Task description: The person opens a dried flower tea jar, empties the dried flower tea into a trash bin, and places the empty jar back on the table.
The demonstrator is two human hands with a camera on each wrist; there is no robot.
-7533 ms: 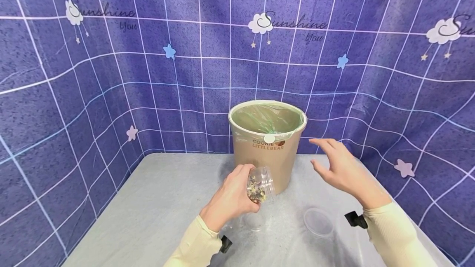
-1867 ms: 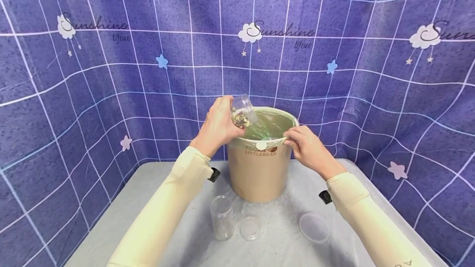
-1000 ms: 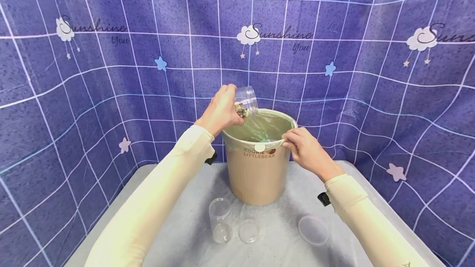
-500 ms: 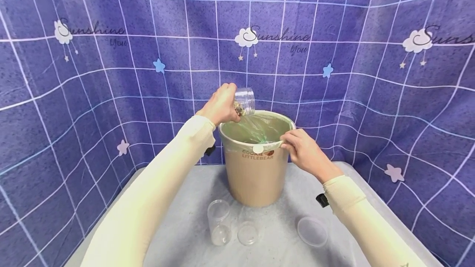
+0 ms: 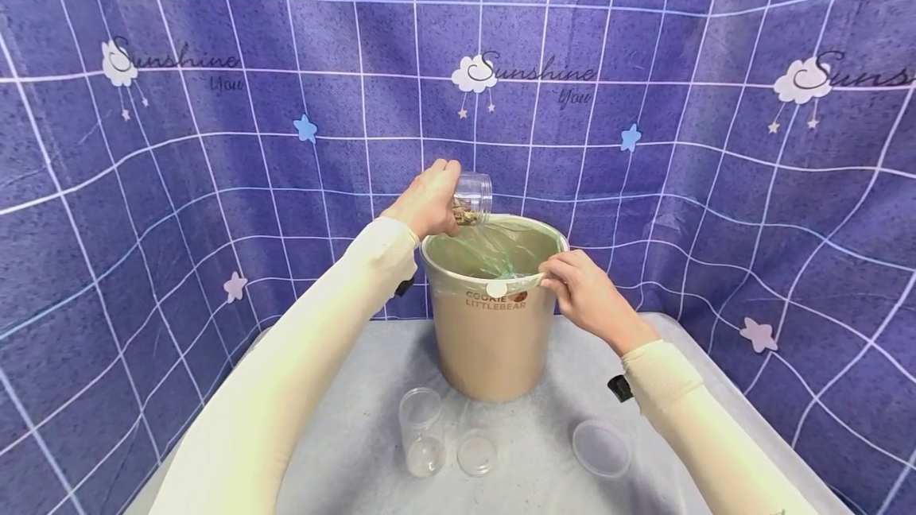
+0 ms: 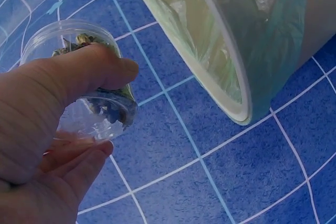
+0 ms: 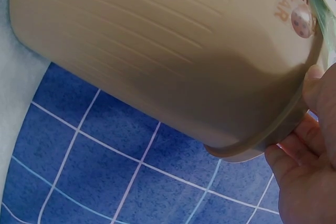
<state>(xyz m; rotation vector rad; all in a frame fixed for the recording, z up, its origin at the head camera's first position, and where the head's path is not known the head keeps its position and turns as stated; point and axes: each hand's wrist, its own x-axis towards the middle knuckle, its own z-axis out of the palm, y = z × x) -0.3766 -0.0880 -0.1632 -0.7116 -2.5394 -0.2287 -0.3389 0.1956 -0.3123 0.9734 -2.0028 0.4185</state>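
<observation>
My left hand grips a clear plastic jar lying on its side, its mouth toward the right over the left part of a beige trash bin. Dried yellow and dark bits, like dried flowers, lie along the jar's lower side. In the left wrist view, thumb and fingers wrap the jar. A thin green bag lines the bin and folds over its rim. With fingers and thumb, my right hand pinches the bin's front right rim; the right wrist view shows the thumb outside.
On the grey table in front of the bin stand a clear uncapped jar and, beside it, a small round clear lid. A larger clear disc lies to the right. A purple grid-patterned curtain encloses the back and sides.
The left hand has raised the jar from before the bin to above its left rim and tipped it to nearly level. The right hand, earlier open beside the bin, now holds the rim.
</observation>
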